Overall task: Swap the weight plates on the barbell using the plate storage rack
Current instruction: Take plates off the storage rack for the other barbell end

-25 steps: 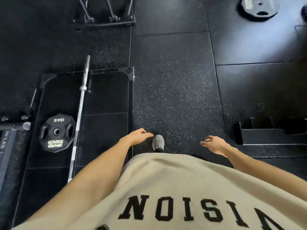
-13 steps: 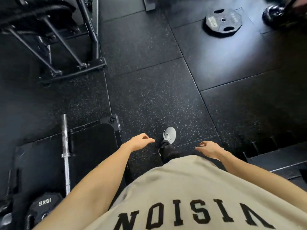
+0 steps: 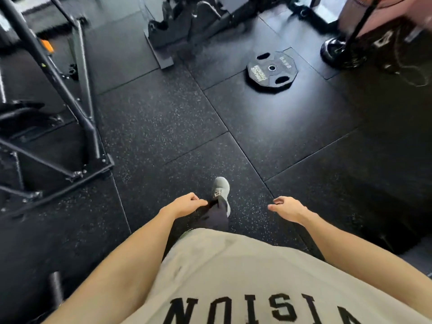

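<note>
Walking across a black gym floor, a person carries nothing, left hand (image 3: 185, 205) and right hand (image 3: 288, 208) loosely curled, while a weight plate (image 3: 271, 69) lies flat ahead, nearer the right hand.

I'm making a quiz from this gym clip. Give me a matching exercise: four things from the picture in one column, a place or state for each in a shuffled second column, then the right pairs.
Column 1
1. weight plate
2. left hand
3. grey shoe
4. black steel frame

Column 2
A. stepping forward between the hands
B. lying flat on the floor, far right
C. standing at the left
D. empty, fingers loosely curled

Pairs: 1-B, 2-D, 3-A, 4-C
</note>
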Available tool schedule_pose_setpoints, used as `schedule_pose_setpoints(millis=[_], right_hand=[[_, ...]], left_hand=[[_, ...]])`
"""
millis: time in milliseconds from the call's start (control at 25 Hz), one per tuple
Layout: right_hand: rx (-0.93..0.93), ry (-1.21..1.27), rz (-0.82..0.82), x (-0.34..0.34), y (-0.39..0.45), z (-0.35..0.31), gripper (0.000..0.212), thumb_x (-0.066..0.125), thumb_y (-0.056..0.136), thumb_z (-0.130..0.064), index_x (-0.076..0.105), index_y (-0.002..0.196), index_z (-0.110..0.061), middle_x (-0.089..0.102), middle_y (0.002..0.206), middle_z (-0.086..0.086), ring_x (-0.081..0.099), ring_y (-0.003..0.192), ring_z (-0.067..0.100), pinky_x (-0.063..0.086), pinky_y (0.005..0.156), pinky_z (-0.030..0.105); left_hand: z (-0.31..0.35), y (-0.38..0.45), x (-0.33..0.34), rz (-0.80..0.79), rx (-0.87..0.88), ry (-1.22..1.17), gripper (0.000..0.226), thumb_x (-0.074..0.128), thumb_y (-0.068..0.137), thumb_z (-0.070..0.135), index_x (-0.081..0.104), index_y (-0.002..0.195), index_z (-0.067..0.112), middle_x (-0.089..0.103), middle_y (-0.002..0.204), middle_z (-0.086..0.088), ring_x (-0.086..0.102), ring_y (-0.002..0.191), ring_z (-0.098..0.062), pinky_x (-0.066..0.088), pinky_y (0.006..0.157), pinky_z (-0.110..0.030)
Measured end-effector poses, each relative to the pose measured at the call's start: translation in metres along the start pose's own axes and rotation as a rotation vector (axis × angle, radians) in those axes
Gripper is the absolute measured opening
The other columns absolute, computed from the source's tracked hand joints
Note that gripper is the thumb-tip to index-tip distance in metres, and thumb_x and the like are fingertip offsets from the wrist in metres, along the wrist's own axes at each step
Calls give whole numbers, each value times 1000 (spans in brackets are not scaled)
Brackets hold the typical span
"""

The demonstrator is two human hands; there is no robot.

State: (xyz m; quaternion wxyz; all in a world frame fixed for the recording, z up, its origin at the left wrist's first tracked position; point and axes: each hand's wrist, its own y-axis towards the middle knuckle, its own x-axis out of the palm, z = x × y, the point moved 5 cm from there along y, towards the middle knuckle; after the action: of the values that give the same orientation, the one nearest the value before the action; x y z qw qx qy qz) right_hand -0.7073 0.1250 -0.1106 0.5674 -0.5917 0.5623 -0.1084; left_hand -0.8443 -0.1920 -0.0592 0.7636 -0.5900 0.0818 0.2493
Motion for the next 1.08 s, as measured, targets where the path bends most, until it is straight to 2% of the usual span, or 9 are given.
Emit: schedule_pose_setpoints(millis=[120, 240, 400, 560, 720, 880, 1080], right_hand=[[68, 75, 27, -53, 62, -27, 61, 55, 88, -60, 48, 138, -24, 52, 143, 3, 52, 126, 27, 40, 108, 47], [108, 136, 57, -122, 97, -58, 60, 55, 89, -58, 50, 138, -23, 53, 142, 1, 52, 126, 25, 39, 109, 45], [170, 236, 153, -221, 143, -87, 65, 54, 80, -66, 53, 135, -31, 55, 140, -6, 51, 127, 23, 36, 109, 44], [253, 316, 158, -275, 185, -98, 67, 53, 77, -69, 53, 135, -36, 54, 141, -9, 51, 128, 23, 36, 108, 42], [321, 410, 97, -334, 255, -79, 90, 49, 55, -79, 50, 136, -39, 53, 142, -6, 50, 129, 25, 37, 107, 44], [353, 490, 111, -444, 307, -58, 68, 57, 77, -65, 51, 137, -31, 52, 143, -2, 49, 129, 24, 35, 110, 44], [366, 562, 217, -592, 364, -40, 67, 54, 80, -65, 50, 138, -32, 51, 144, -4, 47, 131, 24, 32, 112, 43]], left_hand=[[71, 71, -77, -13, 65, 44, 50, 53, 87, 67, 57, 115, 26, 57, 122, 5, 51, 112, -19, 39, 94, -40], [153, 125, -147, -67, 122, 154, 50, 52, 88, 66, 54, 120, 28, 54, 132, 3, 50, 119, -20, 38, 101, -43], [281, 182, -226, -101, 224, 330, 54, 53, 90, 64, 53, 128, 26, 54, 136, 0, 50, 122, -21, 37, 98, -39], [380, 240, -256, -160, 278, 459, 54, 53, 90, 63, 54, 127, 24, 55, 133, 0, 51, 118, -20, 37, 92, -36], [481, 305, -272, -206, 303, 513, 51, 56, 89, 61, 55, 123, 23, 59, 128, 1, 55, 111, -18, 41, 94, -36], [597, 355, -300, -213, 280, 571, 51, 56, 89, 61, 55, 123, 23, 59, 126, 1, 55, 112, -19, 42, 95, -35], [770, 408, -322, -200, 387, 606, 50, 57, 87, 64, 58, 120, 26, 60, 120, 7, 54, 109, -15, 40, 89, -31]])
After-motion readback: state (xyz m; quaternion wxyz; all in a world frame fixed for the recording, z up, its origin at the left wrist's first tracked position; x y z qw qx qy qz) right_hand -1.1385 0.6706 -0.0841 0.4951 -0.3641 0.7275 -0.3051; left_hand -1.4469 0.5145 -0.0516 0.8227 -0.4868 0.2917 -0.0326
